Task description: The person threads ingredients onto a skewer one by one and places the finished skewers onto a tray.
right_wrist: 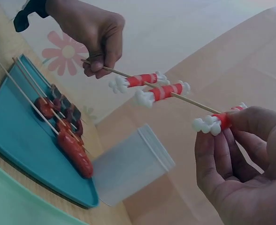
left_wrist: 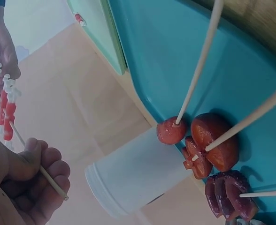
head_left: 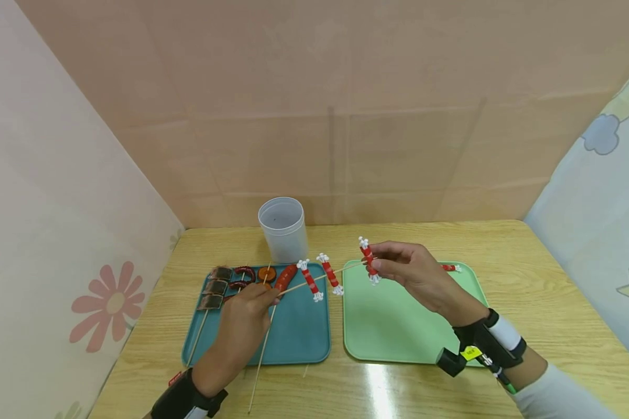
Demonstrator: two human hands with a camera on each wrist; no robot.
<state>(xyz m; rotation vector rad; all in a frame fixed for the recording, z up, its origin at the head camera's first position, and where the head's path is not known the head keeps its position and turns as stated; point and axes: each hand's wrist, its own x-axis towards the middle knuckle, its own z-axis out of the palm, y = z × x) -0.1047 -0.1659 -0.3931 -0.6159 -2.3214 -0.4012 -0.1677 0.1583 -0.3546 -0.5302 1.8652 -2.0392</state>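
My left hand grips a thin wooden skewer near one end. Threaded on it are two short red pieces with white knobbly ends, side by side and set crosswise. A third such piece is pinched between the thumb and fingers of my right hand. The skewer's far end meets this piece's red middle; how deep it goes in is hidden. In the left wrist view, the skewer's near end sticks out past my left fingers.
Below my left hand a blue tray bears several food skewers, one with a red sausage. A green tray at the right holds another red-and-white piece. Behind the blue tray stands a translucent plastic cup.
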